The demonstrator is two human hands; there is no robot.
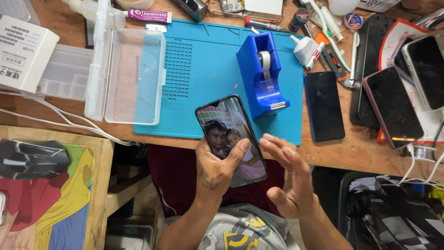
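The left hand (216, 167) grips a smartphone (231, 139) from behind and below, fingers wrapped round its back and the thumb pressed across the lit screen near its lower half. The phone is held tilted, its top end leaning over the near edge of the blue work mat (208, 69), and its screen shows a photo. Just to the right of the grip, the right hand (289, 178) is open and holds nothing, its fingers spread and slightly curled, the fingertips close to the phone's right edge; whether they touch it cannot be told.

Directly beyond the held phone, a blue tape dispenser (263, 76) stands on the mat with a roll of clear tape in it. Further right of the grip, a dark phone (324, 106) lies flat with its screen off, partly on the mat's edge, and beyond it two more phones (393, 106) rest on the wooden table (360, 153). To the left of the grip and further away, an open clear plastic box (132, 76) sits across the mat's left edge, with a white carton (23, 53) well beyond it.
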